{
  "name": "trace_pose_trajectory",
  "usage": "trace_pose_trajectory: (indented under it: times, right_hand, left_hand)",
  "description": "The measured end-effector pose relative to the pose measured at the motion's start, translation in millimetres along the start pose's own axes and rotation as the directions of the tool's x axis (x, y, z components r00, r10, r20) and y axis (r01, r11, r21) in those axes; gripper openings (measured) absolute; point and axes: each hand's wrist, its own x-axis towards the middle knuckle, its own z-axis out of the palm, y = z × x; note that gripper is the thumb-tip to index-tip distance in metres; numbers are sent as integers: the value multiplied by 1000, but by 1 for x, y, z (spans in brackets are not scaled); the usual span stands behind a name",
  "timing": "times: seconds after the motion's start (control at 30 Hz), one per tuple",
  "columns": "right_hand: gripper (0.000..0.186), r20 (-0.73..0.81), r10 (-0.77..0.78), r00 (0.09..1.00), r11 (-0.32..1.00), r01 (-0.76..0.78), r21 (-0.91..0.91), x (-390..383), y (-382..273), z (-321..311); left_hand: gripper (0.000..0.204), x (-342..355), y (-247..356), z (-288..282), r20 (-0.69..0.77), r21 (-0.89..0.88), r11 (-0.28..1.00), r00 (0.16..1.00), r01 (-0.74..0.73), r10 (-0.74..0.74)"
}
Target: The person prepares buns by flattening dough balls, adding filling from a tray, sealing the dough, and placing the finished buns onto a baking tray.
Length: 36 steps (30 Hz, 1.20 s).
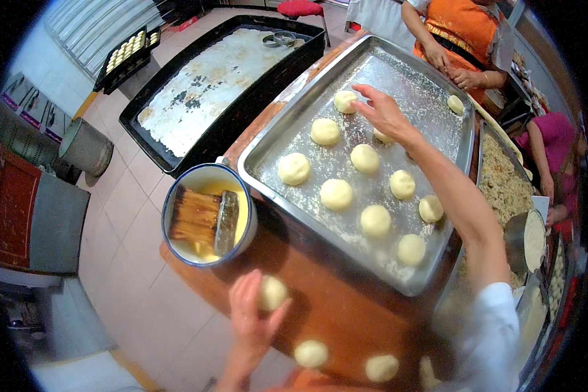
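Note:
My left hand (pixel 258 310) grips a pale dough ball (pixel 272 291) low in the view, over the wooden table (pixel 307 268). My right hand (pixel 385 114), fingers apart and holding nothing, reaches over the floured metal tray (pixel 255 157), its fingertips just beside a dough round (pixel 345 101) near the far end. Several more rounds (pixel 335 195) are spaced across that tray. Left of it stands a white enamel mug (pixel 176 245) with a blue rim, containing yellow liquid and a wide brush (pixel 195 219). Two loose dough balls (pixel 311 353) lie on the table by the lower edge.
A black baking pan (pixel 222 85) with two metal rings sits beyond the table, small loaded trays (pixel 127 52) behind it. A bucket (pixel 85 147) stands on the floor at left. Two co-workers (pixel 451 32), (pixel 539 157) are at the right, beside a tray of crumbly filling (pixel 500 186).

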Motion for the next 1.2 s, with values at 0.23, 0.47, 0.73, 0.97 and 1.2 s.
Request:
trace_pose_trajectory:
  times: [0.23, 0.47, 0.73, 0.97, 1.2]
  right_hand:
    - [47, 597, -98, 796, 616, -422, 665, -163, -107, -3]
    - [38, 335, 182, 924, 748, -351, 564, -160, -60, -68]
    - [33, -67, 314, 947, 946, -318, -69, -102, 112, -151]
    - [32, -47, 222, 974, 759, -203, -619, -91, 131, -147]
    - [28, -211, 17, 977, 956, -77, -282, -116, 135, -159]
  left_hand:
    - [78, 62, 42, 45, -27, -77, 947, 950, -312, 310]
    - [67, 45, 68, 36, 65, -93, 962, 963, -257, 263]
    - [44, -95, 35, 12, 514, -228, 876, 816, 426, -263]
    - [43, -82, 78, 9, 378, -106, 980, 918, 170, -119]
    - [57, -115, 53, 5, 493, 167, 986, 867, -19, -67]
